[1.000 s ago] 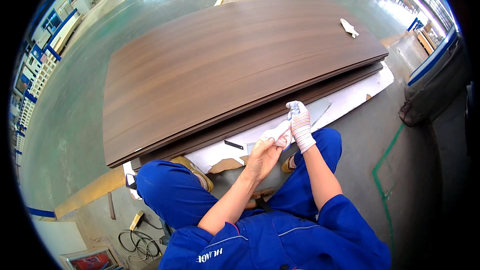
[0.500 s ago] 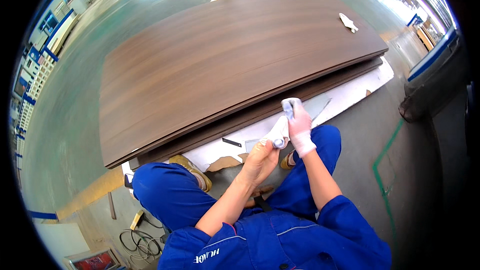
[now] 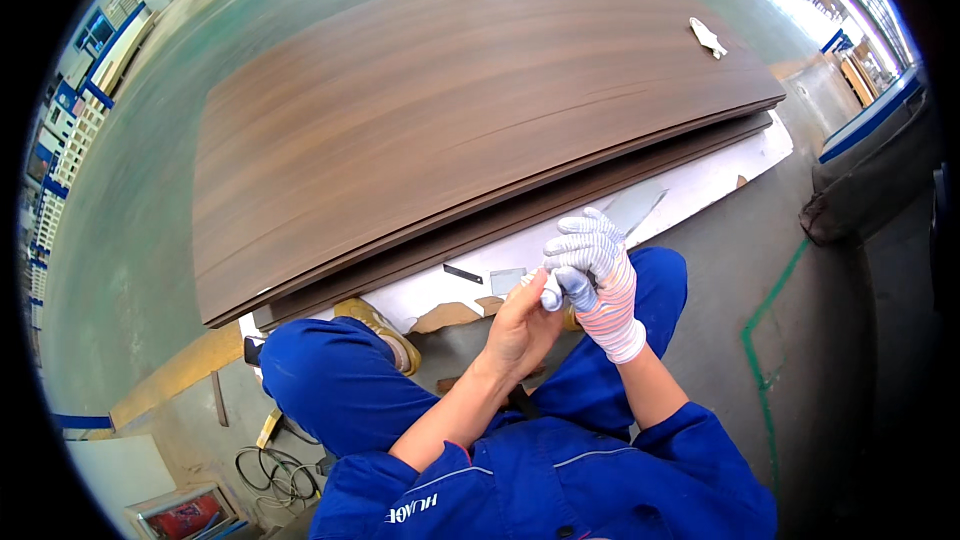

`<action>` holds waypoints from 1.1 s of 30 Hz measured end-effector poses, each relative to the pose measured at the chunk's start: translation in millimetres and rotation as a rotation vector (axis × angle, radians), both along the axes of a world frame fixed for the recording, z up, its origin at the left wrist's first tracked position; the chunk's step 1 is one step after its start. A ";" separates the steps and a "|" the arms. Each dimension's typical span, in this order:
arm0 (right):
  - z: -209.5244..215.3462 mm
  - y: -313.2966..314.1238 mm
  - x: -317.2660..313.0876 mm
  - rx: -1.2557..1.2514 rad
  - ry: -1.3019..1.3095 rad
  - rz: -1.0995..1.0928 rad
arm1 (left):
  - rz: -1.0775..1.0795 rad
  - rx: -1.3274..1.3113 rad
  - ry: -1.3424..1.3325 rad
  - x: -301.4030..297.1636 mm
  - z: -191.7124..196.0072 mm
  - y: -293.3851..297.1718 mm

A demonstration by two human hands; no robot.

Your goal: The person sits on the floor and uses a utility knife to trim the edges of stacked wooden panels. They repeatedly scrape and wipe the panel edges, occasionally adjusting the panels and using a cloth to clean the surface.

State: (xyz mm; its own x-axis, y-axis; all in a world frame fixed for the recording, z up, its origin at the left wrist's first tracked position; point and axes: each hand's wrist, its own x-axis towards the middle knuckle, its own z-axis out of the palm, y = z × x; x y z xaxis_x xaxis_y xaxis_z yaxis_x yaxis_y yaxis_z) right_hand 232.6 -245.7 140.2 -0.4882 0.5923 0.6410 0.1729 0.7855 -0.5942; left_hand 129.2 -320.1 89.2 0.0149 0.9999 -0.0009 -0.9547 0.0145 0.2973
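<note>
Right in close here, just in front of the dark brown panel [image 3: 480, 130], pinching with the bare left hand [image 3: 522, 332], held narrow at what looks like a pale fingertip of the striped glove [image 3: 614, 328]. Looking for that glove? Find it on the right hand [image 3: 596, 265], in front of the panel's near edge, drawn down to the wrist. Spreading the gloved fingers partly, bent loosely, with some tips right up against the left hand; can't tell of anything hidden between the two. Spot a white sheet [image 3: 690, 198] jutting from beneath the panel's near side, bearing a thin black strip [image 3: 463, 273] and, just right of that, a grey rectangular piece [image 3: 507, 281]. See a white cloth [image 3: 707, 38] on top, toward the panel's far right corner. Catch a coiled cable [image 3: 277, 475] down on the floor, out from the panel's near left corner.
</note>
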 end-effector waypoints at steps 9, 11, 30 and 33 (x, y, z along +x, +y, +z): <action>1.5 -4.3 -14.7 0.026 0.106 -0.131 | -0.060 0.068 -0.016 -2.4 16.5 -1.1; 2.0 -2.9 -12.3 0.049 0.132 -0.129 | -0.074 0.041 0.102 -4.1 11.2 -4.1; 28.7 -40.8 13.3 0.286 -0.026 -0.226 | 0.218 0.101 0.252 0.0 12.9 -6.9; 28.4 -43.2 13.7 0.322 -0.047 -0.228 | 0.139 0.054 0.223 -2.8 16.4 -12.2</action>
State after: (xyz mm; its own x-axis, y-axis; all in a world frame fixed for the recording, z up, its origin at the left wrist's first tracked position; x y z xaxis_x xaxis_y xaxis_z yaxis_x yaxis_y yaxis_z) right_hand 246.2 -288.8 168.6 -0.4007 0.4613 0.7916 0.3860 0.8686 -0.3107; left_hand 126.5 -332.3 105.7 -0.1171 0.9910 0.0650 -0.8570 -0.1339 0.4976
